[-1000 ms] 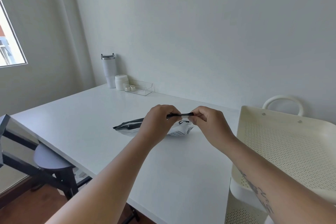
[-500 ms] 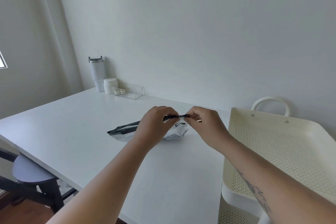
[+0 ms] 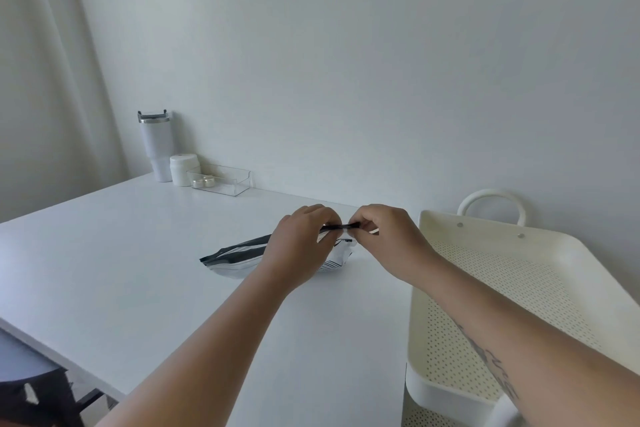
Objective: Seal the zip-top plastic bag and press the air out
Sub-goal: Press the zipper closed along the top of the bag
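Note:
A zip-top plastic bag (image 3: 232, 256) with a dark top strip and striped print lies on the white table (image 3: 121, 253). Its right end is lifted off the surface. My left hand (image 3: 300, 243) pinches the dark zip strip from the left and covers the middle of the bag. Just to its right, my right hand (image 3: 384, 236) pinches the same strip, and a short stretch of strip shows between the two hands. The bag's left end rests flat on the table.
A white tumbler (image 3: 155, 146), a white jar (image 3: 183, 169) and a clear tray (image 3: 221, 179) stand at the far left by the wall. A cream perforated cart tray (image 3: 540, 274) with a loop handle sits right of the table. A dark stool (image 3: 24, 378) is at lower left.
My hands have drawn closer together along the zip strip, the right one sliding left. The camera has panned right, so the window is out of view.

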